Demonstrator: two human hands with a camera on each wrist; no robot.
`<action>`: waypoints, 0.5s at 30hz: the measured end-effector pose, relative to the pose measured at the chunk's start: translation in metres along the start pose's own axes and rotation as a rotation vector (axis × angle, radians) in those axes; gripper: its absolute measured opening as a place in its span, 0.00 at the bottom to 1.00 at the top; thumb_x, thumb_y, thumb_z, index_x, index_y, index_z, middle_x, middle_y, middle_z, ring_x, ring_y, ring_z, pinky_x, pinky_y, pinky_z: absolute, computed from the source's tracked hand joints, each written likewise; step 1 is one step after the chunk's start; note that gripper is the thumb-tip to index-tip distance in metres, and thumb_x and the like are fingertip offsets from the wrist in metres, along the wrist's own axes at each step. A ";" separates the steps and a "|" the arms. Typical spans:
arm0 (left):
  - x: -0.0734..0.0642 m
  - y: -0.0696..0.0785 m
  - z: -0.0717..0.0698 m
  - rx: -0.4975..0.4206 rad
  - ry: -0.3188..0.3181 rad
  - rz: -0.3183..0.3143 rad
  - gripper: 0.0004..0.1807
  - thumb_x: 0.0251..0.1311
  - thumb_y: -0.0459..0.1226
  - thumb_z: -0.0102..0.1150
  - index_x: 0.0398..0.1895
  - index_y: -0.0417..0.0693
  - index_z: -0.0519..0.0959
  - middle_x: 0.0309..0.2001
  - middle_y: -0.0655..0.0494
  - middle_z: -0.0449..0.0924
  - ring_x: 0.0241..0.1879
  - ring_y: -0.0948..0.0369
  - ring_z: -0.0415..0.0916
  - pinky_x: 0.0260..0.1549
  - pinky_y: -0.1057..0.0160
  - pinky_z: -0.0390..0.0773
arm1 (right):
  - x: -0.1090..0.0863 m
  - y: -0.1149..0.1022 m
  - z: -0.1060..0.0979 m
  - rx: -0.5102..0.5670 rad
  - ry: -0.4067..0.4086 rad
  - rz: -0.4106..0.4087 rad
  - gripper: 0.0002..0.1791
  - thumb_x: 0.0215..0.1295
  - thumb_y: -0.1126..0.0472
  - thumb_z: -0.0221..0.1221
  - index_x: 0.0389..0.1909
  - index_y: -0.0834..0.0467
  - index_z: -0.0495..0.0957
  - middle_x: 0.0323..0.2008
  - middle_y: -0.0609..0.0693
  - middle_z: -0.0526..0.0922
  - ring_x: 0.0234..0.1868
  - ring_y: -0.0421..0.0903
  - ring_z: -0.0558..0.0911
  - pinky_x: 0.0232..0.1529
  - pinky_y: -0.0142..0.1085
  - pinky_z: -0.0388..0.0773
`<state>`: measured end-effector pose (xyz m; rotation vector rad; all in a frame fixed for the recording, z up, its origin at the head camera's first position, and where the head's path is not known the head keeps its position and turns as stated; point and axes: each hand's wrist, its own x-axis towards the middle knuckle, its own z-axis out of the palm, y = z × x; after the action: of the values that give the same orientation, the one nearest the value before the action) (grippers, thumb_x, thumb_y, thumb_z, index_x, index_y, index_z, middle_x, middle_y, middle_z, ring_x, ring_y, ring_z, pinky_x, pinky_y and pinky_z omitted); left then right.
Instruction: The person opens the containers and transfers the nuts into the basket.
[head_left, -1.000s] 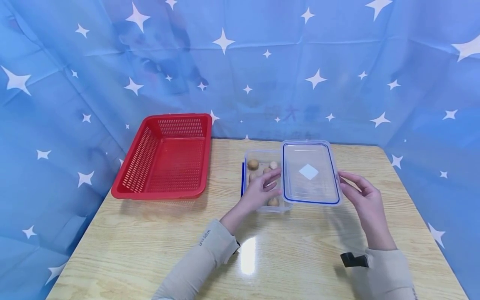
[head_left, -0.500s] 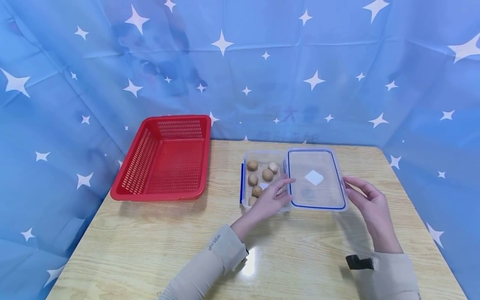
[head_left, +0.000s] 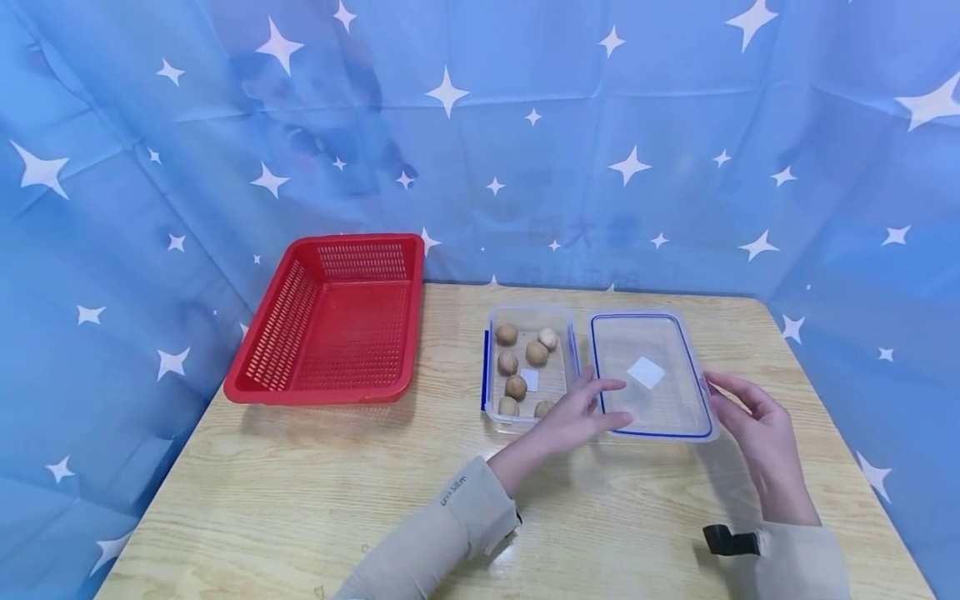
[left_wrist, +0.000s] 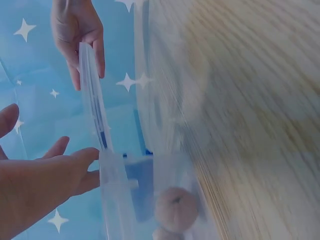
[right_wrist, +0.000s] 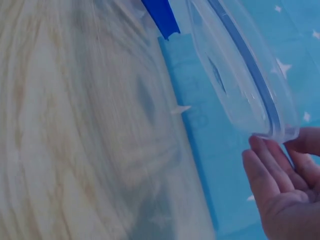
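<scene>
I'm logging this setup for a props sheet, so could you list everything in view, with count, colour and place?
Basket: 1, red, on the table's left
Container: 1, clear with blue, right of the basket
Round objects: at least 7, brown, one paler, inside the container
Lid: 1, clear with blue seal, right of the container
Patches: 2, white, on the lid and in the container
Table: 1, light wood, underneath
Curtain: blue with white stars, behind and at both sides
Black piece: at least 1, at the right cuff
Sleeves: 2, beige, lower edge
Hands: 2, bare; left hand by the lid's left edge, right hand holding its right edge
</scene>
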<state>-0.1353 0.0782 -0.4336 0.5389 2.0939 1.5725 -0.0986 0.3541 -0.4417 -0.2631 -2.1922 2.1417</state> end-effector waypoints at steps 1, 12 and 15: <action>0.000 0.001 0.002 0.007 -0.004 -0.009 0.28 0.69 0.50 0.57 0.70 0.57 0.70 0.81 0.45 0.36 0.76 0.46 0.56 0.73 0.52 0.64 | -0.001 0.001 -0.002 -0.008 0.007 0.011 0.20 0.71 0.63 0.58 0.63 0.53 0.77 0.52 0.29 0.78 0.45 0.23 0.80 0.43 0.16 0.78; 0.000 0.002 0.038 0.118 -0.009 -0.112 0.30 0.65 0.55 0.60 0.69 0.64 0.70 0.82 0.49 0.32 0.79 0.42 0.43 0.70 0.36 0.60 | -0.004 0.015 -0.018 -0.264 0.048 0.114 0.23 0.71 0.54 0.59 0.65 0.50 0.75 0.48 0.21 0.74 0.47 0.20 0.73 0.40 0.14 0.75; 0.002 -0.002 0.049 0.144 0.012 -0.130 0.30 0.64 0.56 0.61 0.68 0.63 0.72 0.82 0.48 0.33 0.79 0.43 0.46 0.70 0.39 0.63 | -0.003 0.019 -0.021 -0.280 0.058 0.134 0.21 0.71 0.54 0.59 0.64 0.49 0.76 0.46 0.19 0.74 0.46 0.20 0.72 0.39 0.14 0.73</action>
<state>-0.1088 0.1168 -0.4474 0.4332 2.2152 1.3643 -0.0906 0.3743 -0.4595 -0.4938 -2.5021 1.8521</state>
